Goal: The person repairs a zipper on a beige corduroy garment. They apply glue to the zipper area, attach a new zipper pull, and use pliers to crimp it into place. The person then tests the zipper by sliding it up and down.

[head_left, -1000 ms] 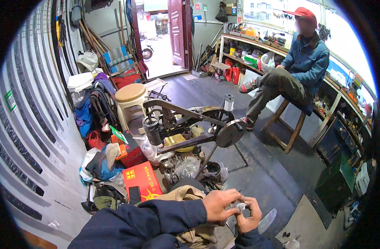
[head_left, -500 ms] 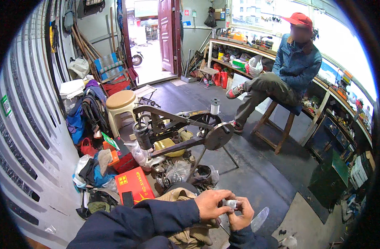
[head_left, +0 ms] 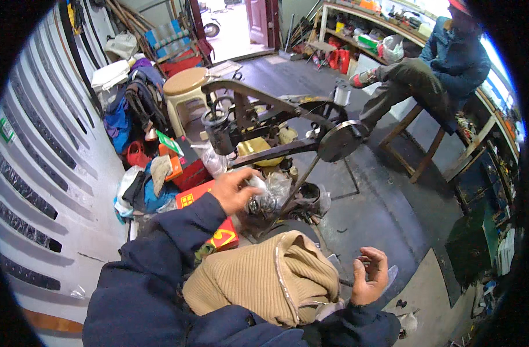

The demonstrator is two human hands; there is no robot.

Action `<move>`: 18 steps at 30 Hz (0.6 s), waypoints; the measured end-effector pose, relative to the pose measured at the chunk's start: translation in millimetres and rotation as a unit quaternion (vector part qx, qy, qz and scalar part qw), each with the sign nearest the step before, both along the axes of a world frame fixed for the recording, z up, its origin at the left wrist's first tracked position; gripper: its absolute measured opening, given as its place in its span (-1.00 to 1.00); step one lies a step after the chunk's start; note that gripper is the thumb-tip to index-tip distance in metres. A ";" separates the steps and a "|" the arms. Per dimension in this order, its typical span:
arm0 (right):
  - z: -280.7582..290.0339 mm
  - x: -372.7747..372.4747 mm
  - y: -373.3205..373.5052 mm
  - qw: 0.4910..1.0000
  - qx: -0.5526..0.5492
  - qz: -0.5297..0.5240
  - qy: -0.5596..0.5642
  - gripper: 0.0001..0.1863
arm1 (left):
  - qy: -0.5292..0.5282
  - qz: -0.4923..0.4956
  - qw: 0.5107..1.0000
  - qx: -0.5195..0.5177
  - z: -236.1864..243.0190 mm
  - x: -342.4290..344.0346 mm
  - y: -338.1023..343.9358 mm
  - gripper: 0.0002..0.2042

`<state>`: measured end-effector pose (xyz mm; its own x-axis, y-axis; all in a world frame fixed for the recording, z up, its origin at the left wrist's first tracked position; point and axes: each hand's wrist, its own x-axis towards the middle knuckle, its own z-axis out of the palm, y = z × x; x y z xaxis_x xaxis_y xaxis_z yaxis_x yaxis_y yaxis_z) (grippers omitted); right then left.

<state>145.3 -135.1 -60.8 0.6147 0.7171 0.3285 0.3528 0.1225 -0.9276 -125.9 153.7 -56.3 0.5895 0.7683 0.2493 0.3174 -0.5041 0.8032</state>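
Note:
My left hand (head_left: 234,192) is reached out above the red box (head_left: 225,232), its thumb and fingers closed around a small white tube-like piece (head_left: 256,183). Clear plastic bags behind it blur the outline of that piece. Lower right, my right hand (head_left: 370,276) is raised with its fingers bent and apart from the thumb, and nothing shows in it. Between my forearms a tan ribbed cloth (head_left: 247,277) with a pale edge strip lies bunched over my lap. Beyond my hands stands a hand-cranked shoe-repair sewing machine (head_left: 264,115) with a round wheel (head_left: 341,141).
A beige stool (head_left: 186,84) stands left of the machine, beside piled bags and clothes (head_left: 140,92). A yellow basin (head_left: 261,151) sits under the machine. A person in a blue jacket (head_left: 458,55) sits on a wooden stool (head_left: 429,153) at right, by a cluttered workbench (head_left: 380,22).
My hands have parted: the left moved forward and left with the small white piece, the right moved right and let go. The view has tilted down, showing more of the tan cloth.

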 end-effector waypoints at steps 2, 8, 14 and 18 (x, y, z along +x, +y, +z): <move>-2.6 -2.5 3.1 1.000 -0.009 -0.006 0.003 -0.71 | 0.036 0.076 0.996 -0.012 -46.7 -30.2 22.8 -0.68; -12.8 -7.2 17.2 0.997 -0.064 0.000 0.051 -0.73 | 0.154 0.111 0.981 -0.049 -187.5 -52.1 41.7 -0.64; -28.9 -7.3 26.3 0.993 -0.104 -0.015 0.046 -0.75 | 0.205 -0.048 0.978 0.004 -261.9 -10.7 39.3 -0.66; -34.0 -6.3 28.9 0.986 -0.146 -0.038 0.064 -0.76 | 0.255 -0.111 0.961 -0.002 -286.4 6.2 44.4 -0.62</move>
